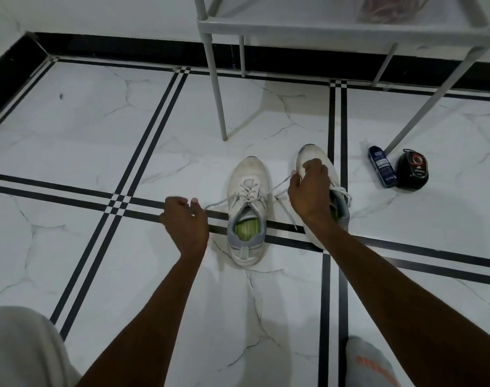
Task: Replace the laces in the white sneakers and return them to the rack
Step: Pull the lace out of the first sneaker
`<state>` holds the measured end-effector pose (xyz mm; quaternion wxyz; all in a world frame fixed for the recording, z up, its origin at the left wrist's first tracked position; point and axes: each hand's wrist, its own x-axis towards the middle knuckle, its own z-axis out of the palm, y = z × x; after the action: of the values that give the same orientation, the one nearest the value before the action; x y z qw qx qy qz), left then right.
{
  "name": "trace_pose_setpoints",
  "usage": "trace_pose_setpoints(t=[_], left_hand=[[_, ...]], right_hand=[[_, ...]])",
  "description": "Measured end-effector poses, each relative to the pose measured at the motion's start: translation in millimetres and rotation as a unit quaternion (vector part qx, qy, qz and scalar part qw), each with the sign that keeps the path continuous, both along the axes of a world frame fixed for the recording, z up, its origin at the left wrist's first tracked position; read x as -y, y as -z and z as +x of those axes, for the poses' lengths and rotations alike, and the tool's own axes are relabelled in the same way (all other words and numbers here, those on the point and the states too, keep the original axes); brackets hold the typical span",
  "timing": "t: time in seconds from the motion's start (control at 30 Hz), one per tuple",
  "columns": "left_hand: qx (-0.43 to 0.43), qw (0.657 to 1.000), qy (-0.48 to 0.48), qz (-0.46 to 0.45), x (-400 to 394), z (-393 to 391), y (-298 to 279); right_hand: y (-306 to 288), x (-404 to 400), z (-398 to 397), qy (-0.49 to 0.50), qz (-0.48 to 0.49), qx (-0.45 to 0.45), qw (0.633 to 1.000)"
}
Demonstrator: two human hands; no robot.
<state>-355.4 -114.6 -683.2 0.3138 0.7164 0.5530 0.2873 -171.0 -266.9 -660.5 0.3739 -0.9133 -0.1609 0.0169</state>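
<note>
A white sneaker (246,213) with a grey collar and a green insole stands on the marble floor (84,129), toe pointing away from you, straddling a black inlay stripe. Its lace (249,195) is threaded through the eyelets, and both ends are drawn out sideways.

Your left hand (183,219) is just to the left of this sneaker, its grip curled, with thumb and fingertips pinching the left end of the lace, which runs taut from the hand to the eyelets. Your right hand (308,188) is up and to the right of the sneaker, its grip also closed, pinching the right lace end near the fingertips; a loose tail of lace hangs down below that hand, to the right of the sneaker.

The second white sneaker (319,169) stands just to the right of the first, largely hidden behind your right hand and wrist, with its own lace spilling over its right side.

Farther right of the sneakers lie a dark blue bottle (381,170) and, beside it, a round black container (412,170). Beyond the sneakers stands the grey rack (322,26), its legs on the floor in front of a black skirting board.
</note>
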Motion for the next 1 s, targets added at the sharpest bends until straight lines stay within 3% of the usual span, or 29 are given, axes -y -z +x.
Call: trace_pose_setpoints(t=[0.07, 0.1, 0.13, 0.23, 0.3, 0.37, 0.5, 0.63, 0.73, 0.83, 0.9, 1.0], left_hand=[[-0.013, 0.992, 0.110, 0.052, 5, 3, -12], [-0.017, 0.983, 0.174, 0.046, 8, 5, -13], [-0.023, 0.973, 0.229, 0.023, 11, 7, -12], [-0.031, 0.948, 0.316, -0.026, 19, 10, -1], [-0.060, 0.944, 0.324, 0.001, 21, 12, 7], [-0.073, 0.944, 0.320, 0.027, 22, 16, 9], [-0.081, 0.943, 0.319, 0.048, 19, 27, 7], [-0.115, 0.936, 0.325, 0.072, 20, 31, 5], [-0.089, 0.939, 0.322, 0.076, 18, 23, 11], [-0.007, 0.965, 0.261, -0.002, 20, 18, 14], [0.041, 0.964, 0.248, -0.090, 23, 19, 13], [0.051, 0.956, 0.276, -0.086, 22, 21, 15]], right_hand=[[-10, -2, -7, -0.021, 0.011, 0.046, 0.999], [-16, -3, -9, -0.062, -0.005, 0.019, 0.998], [-22, -5, -13, -0.119, -0.055, -0.044, 0.990], [-19, -15, -29, -0.266, -0.228, -0.209, 0.913], [-8, -18, -41, -0.264, -0.189, -0.207, 0.923], [4, -20, -47, -0.233, -0.157, -0.148, 0.948], [17, -17, -53, -0.214, -0.141, -0.067, 0.964], [13, -12, -50, -0.235, -0.132, -0.060, 0.961], [12, -2, -41, -0.233, -0.095, -0.096, 0.963], [14, 7, -33, -0.195, -0.050, -0.157, 0.967], [12, 9, -36, -0.167, -0.018, -0.189, 0.968], [9, 8, -40, -0.184, -0.019, -0.181, 0.966]])
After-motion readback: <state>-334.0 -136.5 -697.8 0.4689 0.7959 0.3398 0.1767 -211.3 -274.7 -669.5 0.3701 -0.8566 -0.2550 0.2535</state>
